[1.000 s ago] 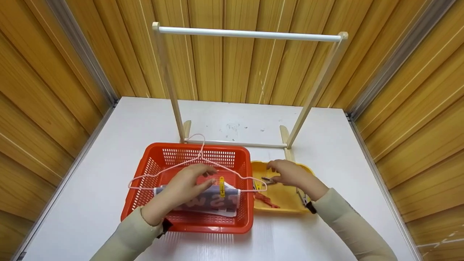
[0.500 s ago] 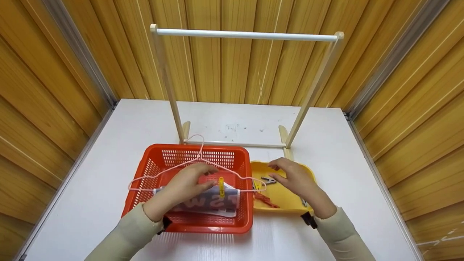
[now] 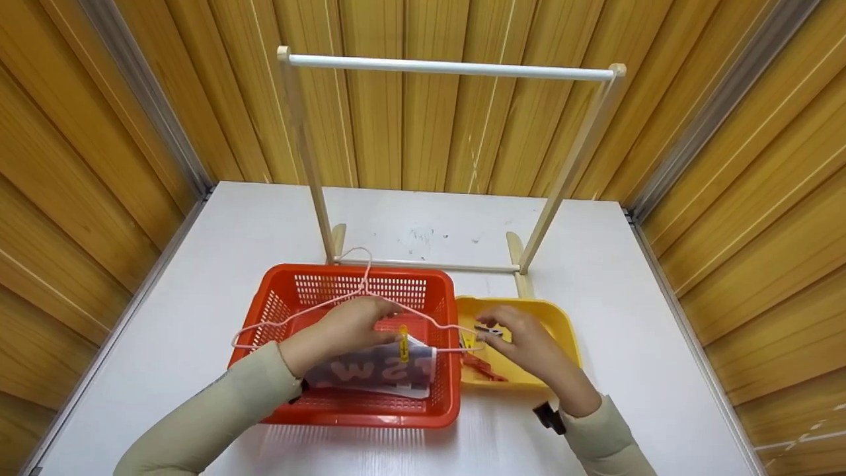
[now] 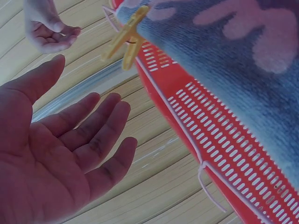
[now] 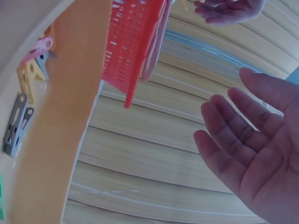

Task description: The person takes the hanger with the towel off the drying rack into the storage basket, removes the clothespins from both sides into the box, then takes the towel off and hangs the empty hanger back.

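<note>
In the head view my left hand [image 3: 353, 324] hovers over the red basket [image 3: 367, 420], its fingers loosely bent and holding nothing. Below it lies a pink hanger [image 3: 365, 289] with a blue-grey towel [image 3: 377, 373] folded over its lower bar. A yellow clothespin [image 3: 403, 344] is clipped on the towel; the left wrist view shows this clothespin [image 4: 127, 39] at the towel's edge. My right hand [image 3: 519, 334] is over the yellow tray [image 3: 558, 317], close to the hanger's right end. In the right wrist view that hand [image 5: 252, 144] has relaxed fingers and an empty palm.
Inside the tray are a red clothespin [image 3: 484, 367], a grey clothespin [image 5: 17, 123] and several others. Behind the basket stands a wooden rack with a white top rod [image 3: 449, 67]. Wood-patterned panels [image 3: 429, 132] surround the white table [image 3: 581, 251] at the back and sides.
My right hand has shifted slightly left and lower, nearer the hanger's end. The left hand has moved a little right, its forearm swinging round. Hanger, towel and clothespin stay put.
</note>
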### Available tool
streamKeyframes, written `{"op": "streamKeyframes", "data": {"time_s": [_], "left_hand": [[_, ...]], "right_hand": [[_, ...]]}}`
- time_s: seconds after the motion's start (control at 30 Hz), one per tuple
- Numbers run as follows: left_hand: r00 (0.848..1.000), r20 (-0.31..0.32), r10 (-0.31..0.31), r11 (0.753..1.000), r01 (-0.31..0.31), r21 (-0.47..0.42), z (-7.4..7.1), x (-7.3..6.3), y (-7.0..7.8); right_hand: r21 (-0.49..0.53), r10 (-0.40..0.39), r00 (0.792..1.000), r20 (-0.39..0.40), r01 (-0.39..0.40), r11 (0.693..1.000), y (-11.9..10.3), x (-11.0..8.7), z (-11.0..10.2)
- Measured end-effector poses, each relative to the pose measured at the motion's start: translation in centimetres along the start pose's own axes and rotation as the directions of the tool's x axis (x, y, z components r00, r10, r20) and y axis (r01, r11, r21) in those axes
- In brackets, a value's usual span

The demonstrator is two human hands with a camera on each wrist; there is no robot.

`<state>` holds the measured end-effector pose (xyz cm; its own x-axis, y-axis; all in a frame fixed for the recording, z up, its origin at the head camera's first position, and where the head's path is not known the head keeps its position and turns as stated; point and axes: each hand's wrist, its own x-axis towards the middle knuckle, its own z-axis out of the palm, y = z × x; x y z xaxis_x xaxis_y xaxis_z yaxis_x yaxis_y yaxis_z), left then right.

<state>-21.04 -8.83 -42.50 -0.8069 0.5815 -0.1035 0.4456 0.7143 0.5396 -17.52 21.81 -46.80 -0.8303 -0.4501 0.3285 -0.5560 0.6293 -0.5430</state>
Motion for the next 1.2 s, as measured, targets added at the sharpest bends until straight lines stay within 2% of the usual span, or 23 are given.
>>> {"op": "streamKeyframes", "data": {"time_s": [0.13,0.27,0.6,0.77,0.9,1.1,1.2], "left_hand": [[0.999,0.036,-0.021,1.000,0.022,-0.004,0.4,0.6,-0.3],[0.999,0.053,-0.002,1.000,0.002,0.005,0.8,1.2,-0.8],[0.996,0.070,0.062,0.997,-0.058,-0.057,1.7,2.1,-1.9],[0.992,0.042,0.120,0.988,-0.115,-0.107,1.9,2.3,-2.2],[0.993,0.010,0.122,0.982,-0.119,-0.150,1.9,2.3,-2.1],[0.986,-0.048,0.159,0.973,-0.164,-0.162,2.1,2.0,-1.9],[0.987,-0.054,0.153,0.970,-0.160,-0.183,2.2,1.9,-1.9]], "right_hand": [[0.054,0.044,0.998,0.049,-0.047,0.997,-0.3,-0.1,0.8],[0.096,0.067,0.995,0.080,-0.074,0.993,-0.5,0.1,1.3],[0.134,0.078,0.994,0.071,-0.087,0.987,-0.6,0.4,1.5],[0.151,0.069,0.995,0.071,-0.079,0.985,-0.4,0.3,1.6],[0.156,0.068,0.995,0.066,-0.077,0.985,-0.3,0.3,1.7],[0.145,0.081,0.994,0.072,-0.090,0.985,0.0,0.2,2.0],[0.153,0.093,0.992,0.080,-0.104,0.983,0.1,0.1,2.2]]}}
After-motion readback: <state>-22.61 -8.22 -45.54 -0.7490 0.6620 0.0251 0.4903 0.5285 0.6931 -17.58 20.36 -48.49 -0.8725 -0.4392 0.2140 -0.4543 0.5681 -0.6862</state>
